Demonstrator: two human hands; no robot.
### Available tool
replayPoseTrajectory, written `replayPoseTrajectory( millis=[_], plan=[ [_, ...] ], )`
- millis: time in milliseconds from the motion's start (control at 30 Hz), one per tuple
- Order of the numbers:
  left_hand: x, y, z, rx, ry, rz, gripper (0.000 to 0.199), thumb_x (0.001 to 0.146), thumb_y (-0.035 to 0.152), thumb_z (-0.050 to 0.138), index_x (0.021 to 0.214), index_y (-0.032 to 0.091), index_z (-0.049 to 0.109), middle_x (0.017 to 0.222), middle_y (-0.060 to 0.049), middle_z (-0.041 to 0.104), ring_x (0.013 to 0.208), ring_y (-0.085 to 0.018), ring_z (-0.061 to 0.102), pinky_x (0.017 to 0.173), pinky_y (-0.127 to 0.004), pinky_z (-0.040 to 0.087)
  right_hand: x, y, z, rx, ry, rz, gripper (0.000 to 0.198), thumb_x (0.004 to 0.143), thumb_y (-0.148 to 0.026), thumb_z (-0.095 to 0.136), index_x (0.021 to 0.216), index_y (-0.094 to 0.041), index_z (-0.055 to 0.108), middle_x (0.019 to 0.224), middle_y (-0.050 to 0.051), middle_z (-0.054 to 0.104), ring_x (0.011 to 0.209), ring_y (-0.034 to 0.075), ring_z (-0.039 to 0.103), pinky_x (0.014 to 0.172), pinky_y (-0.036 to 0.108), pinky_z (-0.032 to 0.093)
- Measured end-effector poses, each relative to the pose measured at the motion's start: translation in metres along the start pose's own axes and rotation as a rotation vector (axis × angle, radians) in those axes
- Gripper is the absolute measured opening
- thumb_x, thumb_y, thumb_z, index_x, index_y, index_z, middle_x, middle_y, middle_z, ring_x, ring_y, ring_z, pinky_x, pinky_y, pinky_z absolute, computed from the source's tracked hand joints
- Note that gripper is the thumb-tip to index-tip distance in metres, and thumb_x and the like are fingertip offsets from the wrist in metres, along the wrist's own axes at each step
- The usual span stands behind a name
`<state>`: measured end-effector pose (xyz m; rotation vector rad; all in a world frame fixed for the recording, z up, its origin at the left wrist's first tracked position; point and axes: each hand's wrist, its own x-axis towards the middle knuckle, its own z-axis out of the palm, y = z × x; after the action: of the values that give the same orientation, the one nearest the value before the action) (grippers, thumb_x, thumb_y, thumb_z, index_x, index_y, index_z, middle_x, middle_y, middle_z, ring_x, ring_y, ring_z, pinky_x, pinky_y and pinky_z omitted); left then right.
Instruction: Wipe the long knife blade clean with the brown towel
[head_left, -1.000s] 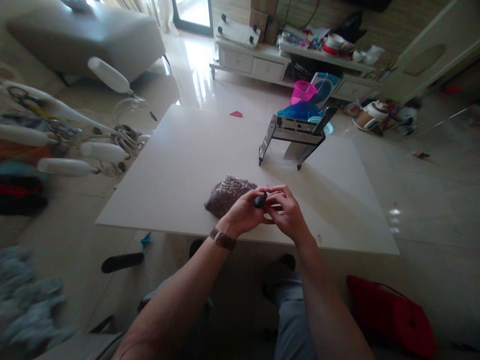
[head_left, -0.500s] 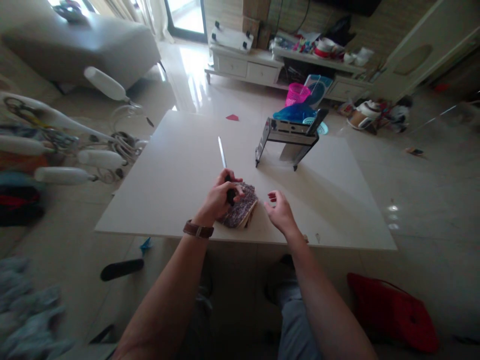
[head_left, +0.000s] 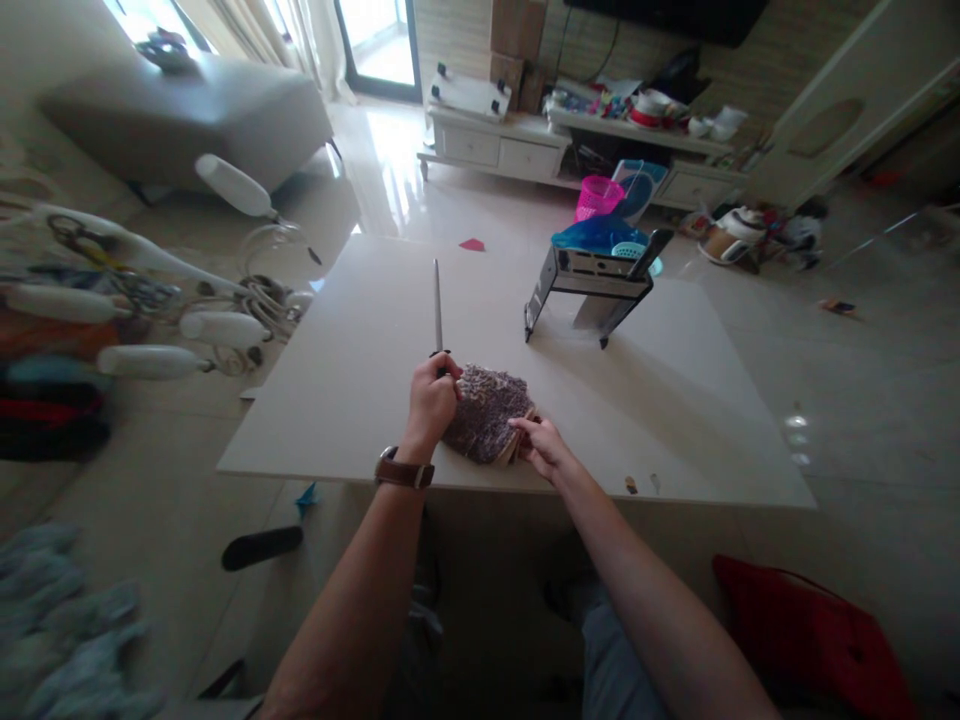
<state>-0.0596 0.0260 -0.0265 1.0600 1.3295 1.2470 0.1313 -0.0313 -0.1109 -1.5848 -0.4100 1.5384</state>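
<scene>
My left hand (head_left: 433, 405) is wrapped round the black handle of a sharpening steel (head_left: 438, 305), whose thin metal rod points away from me over the white table. At the near edge lies a folded, shaggy purple-grey cloth (head_left: 487, 410) with a beige underside. My right hand (head_left: 544, 447) pinches the cloth's right edge, thumb on top. The left hand touches or overlaps the cloth's upper left side; which of the two I cannot tell. Farther back to the right stands a knife rack (head_left: 592, 265), with a black-handled knife (head_left: 651, 252) in its right end and a broad blade hanging below.
The white table (head_left: 315, 400) reaches across in front of me. Small bits (head_left: 631, 485) lie at its near right edge, and a red piece (head_left: 472, 245) at the far edge. Left of it are lamp arms with cables (head_left: 225, 330). A red bag (head_left: 810, 630) sits on the floor, right.
My right hand has moved left to the cloth and taken hold of its right edge. In my left hand, the steel has turned more upright in view, its grip now closed tighter.
</scene>
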Motion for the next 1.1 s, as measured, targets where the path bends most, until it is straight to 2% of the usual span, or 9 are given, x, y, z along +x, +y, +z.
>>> replayPoseTrajectory(
  millis=[133,300,500,633,767,833,933,1033,1100],
  plan=[
    [0.004,0.0,-0.007,-0.018,0.048,0.007,0.009,0.062,0.011,0.049,0.061,0.019,0.053,0.073,-0.003,0.06,0.058,-0.012,0.052,0.05,-0.023,0.037,0.0,0.005,0.016,0.067,0.052,0.07,0.029,0.065,-0.02,0.081,0.084,-0.02,0.06,0.066,-0.003,0.069,0.06,0.016,0.064,0.058,0.026,0.052],
    [0.005,0.001,-0.011,0.004,0.071,0.002,0.009,0.063,0.011,0.05,0.061,0.019,0.053,0.077,-0.005,0.065,0.066,-0.016,0.058,0.056,-0.025,0.042,0.003,0.008,0.033,0.153,0.076,0.134,0.016,0.066,-0.013,0.075,0.077,-0.017,0.064,0.062,-0.001,0.071,0.056,0.015,0.065,0.055,0.025,0.052],
    [0.005,-0.001,-0.013,0.133,0.019,0.069,0.011,0.058,0.012,0.046,0.059,0.019,0.055,0.082,-0.008,0.072,0.09,-0.024,0.069,0.064,-0.028,0.047,0.002,0.008,0.048,0.277,0.033,0.144,0.026,0.066,-0.011,0.072,0.091,-0.017,0.067,0.072,-0.001,0.077,0.062,0.017,0.07,0.068,0.028,0.06],
    [0.003,0.0,-0.01,0.121,-0.032,0.062,0.011,0.059,0.013,0.046,0.059,0.018,0.056,0.087,-0.01,0.074,0.09,-0.025,0.07,0.067,-0.031,0.05,0.002,0.007,0.053,0.346,-0.024,0.185,0.02,0.073,-0.016,0.063,0.093,-0.017,0.067,0.073,0.002,0.077,0.067,0.02,0.073,0.073,0.034,0.063],
    [0.002,-0.001,-0.006,0.134,-0.02,0.065,0.012,0.056,0.012,0.046,0.058,0.019,0.055,0.082,-0.009,0.073,0.095,-0.026,0.07,0.069,-0.031,0.051,0.0,0.005,0.051,0.401,-0.092,0.209,0.02,0.077,-0.02,0.06,0.096,-0.018,0.069,0.075,0.003,0.077,0.075,0.023,0.076,0.079,0.04,0.065],
    [0.003,-0.002,-0.004,0.12,-0.008,0.041,0.011,0.054,0.012,0.046,0.058,0.019,0.054,0.083,-0.009,0.073,0.092,-0.025,0.07,0.065,-0.029,0.05,-0.002,0.003,0.049,0.461,-0.147,0.212,0.022,0.079,-0.022,0.059,0.099,-0.018,0.069,0.077,0.004,0.078,0.078,0.024,0.077,0.081,0.043,0.065],
    [0.004,-0.004,-0.004,0.058,0.002,-0.011,0.007,0.055,0.014,0.047,0.058,0.018,0.053,0.087,-0.009,0.074,0.075,-0.02,0.068,0.055,-0.025,0.047,-0.006,-0.005,0.044,0.534,-0.186,0.194,0.027,0.083,-0.024,0.055,0.104,-0.016,0.07,0.082,0.006,0.079,0.082,0.025,0.077,0.084,0.044,0.065],
    [0.004,-0.003,-0.004,-0.003,0.0,-0.029,0.004,0.057,0.016,0.049,0.06,0.017,0.051,0.09,-0.009,0.074,0.053,-0.011,0.056,0.045,-0.021,0.039,-0.006,-0.015,0.036,0.548,-0.163,0.122,0.03,0.084,-0.025,0.054,0.107,-0.016,0.07,0.089,0.006,0.081,0.082,0.024,0.077,0.086,0.045,0.064],
    [0.002,0.0,-0.003,-0.041,-0.049,-0.01,0.002,0.059,0.017,0.05,0.062,0.017,0.051,0.092,-0.008,0.075,0.044,-0.007,0.047,0.041,-0.019,0.034,-0.003,-0.023,0.029,0.55,-0.132,0.035,0.03,0.083,-0.026,0.057,0.108,-0.017,0.07,0.093,0.006,0.081,0.083,0.024,0.077,0.088,0.045,0.064]
  ],
)
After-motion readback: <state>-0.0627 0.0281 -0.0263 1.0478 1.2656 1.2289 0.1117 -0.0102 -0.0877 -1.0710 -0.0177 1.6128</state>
